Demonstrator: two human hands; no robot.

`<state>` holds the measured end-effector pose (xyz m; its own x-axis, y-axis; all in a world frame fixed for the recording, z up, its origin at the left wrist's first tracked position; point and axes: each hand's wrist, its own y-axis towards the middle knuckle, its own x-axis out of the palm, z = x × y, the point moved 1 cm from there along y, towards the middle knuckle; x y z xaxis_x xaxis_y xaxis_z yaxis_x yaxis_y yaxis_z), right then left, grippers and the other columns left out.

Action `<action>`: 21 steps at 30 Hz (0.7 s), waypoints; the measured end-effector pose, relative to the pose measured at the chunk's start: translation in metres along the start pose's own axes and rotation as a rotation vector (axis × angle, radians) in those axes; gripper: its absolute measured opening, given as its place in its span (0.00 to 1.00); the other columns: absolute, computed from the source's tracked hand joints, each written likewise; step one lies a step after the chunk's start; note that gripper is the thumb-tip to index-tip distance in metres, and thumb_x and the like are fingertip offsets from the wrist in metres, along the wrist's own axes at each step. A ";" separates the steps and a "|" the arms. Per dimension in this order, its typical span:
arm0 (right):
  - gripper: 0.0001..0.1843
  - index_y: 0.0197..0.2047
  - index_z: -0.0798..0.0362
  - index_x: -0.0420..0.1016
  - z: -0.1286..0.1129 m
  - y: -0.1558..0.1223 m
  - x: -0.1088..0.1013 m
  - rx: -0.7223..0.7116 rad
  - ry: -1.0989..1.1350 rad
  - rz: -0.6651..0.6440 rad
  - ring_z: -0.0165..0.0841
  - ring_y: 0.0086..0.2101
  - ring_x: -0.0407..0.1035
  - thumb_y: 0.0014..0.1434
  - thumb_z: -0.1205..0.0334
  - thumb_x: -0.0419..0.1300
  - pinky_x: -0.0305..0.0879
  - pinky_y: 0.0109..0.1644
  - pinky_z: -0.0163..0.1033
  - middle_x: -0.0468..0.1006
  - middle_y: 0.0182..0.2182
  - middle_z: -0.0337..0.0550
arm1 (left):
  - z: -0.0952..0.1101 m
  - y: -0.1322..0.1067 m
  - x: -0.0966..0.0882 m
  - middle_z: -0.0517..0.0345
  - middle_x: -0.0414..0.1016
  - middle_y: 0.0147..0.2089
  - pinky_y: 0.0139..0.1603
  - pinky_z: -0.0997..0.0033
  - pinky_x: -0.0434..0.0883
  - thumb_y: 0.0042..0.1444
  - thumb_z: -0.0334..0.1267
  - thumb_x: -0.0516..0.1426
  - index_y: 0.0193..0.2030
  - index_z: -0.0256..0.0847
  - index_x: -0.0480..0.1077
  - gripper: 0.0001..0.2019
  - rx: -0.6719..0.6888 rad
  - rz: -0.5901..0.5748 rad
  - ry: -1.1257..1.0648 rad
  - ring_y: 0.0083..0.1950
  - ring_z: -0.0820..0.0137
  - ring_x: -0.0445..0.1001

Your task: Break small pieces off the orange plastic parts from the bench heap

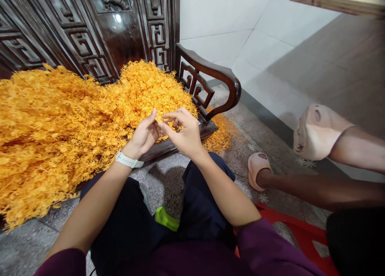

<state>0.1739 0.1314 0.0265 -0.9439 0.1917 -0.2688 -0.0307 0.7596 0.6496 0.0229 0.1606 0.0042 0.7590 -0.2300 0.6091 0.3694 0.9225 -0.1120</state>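
head view: left hand (143, 135) and right hand (184, 135) pinch narrowly on one small orange plastic sprig (175, 124), at the near edge of the huge heap of orange plastic sprigs (60, 127) on the dark carved wooden bench (207, 81); most seems unhandled.

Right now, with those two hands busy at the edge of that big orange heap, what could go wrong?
The orange heap is piled right to the bench edge; a nudge from the left hand or right hand might slide more onto the floor, where some pieces already lie. Another person's slippered foot rests near those and could slip on them. Anything tiny dropped from the fingers would likely vanish in the heap.
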 end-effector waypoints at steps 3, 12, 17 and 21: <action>0.05 0.42 0.51 0.82 0.000 0.000 -0.001 0.007 0.017 0.010 0.29 0.31 0.66 0.63 0.61 0.69 0.65 0.35 0.38 0.77 0.35 0.39 | 0.001 0.000 0.001 0.56 0.76 0.31 0.31 0.75 0.72 0.62 0.56 0.66 0.35 0.37 0.74 0.21 -0.001 -0.003 -0.003 0.28 0.74 0.73; 0.07 0.42 0.50 0.81 0.002 0.000 -0.002 0.047 0.017 0.063 0.28 0.29 0.64 0.62 0.58 0.70 0.66 0.36 0.39 0.75 0.35 0.38 | 0.003 -0.001 0.001 0.59 0.76 0.31 0.34 0.75 0.74 0.63 0.49 0.66 0.41 0.39 0.76 0.14 0.034 -0.001 -0.039 0.28 0.75 0.74; 0.10 0.43 0.50 0.80 0.003 0.000 -0.002 0.053 0.039 0.046 0.28 0.29 0.64 0.61 0.56 0.71 0.65 0.35 0.38 0.74 0.35 0.38 | 0.002 -0.002 0.000 0.60 0.76 0.32 0.34 0.77 0.76 0.59 0.43 0.70 0.40 0.38 0.76 0.12 0.091 -0.018 -0.065 0.29 0.76 0.74; 0.14 0.46 0.50 0.78 0.005 -0.001 -0.001 0.085 0.039 0.024 0.28 0.30 0.64 0.59 0.56 0.72 0.65 0.35 0.38 0.74 0.36 0.38 | 0.004 -0.004 0.005 0.58 0.78 0.35 0.35 0.78 0.76 0.62 0.44 0.68 0.39 0.37 0.75 0.12 0.064 0.022 -0.064 0.30 0.77 0.75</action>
<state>0.1764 0.1334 0.0226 -0.9561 0.1877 -0.2252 0.0185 0.8053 0.5926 0.0226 0.1572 0.0110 0.7299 -0.1908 0.6564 0.3163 0.9455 -0.0769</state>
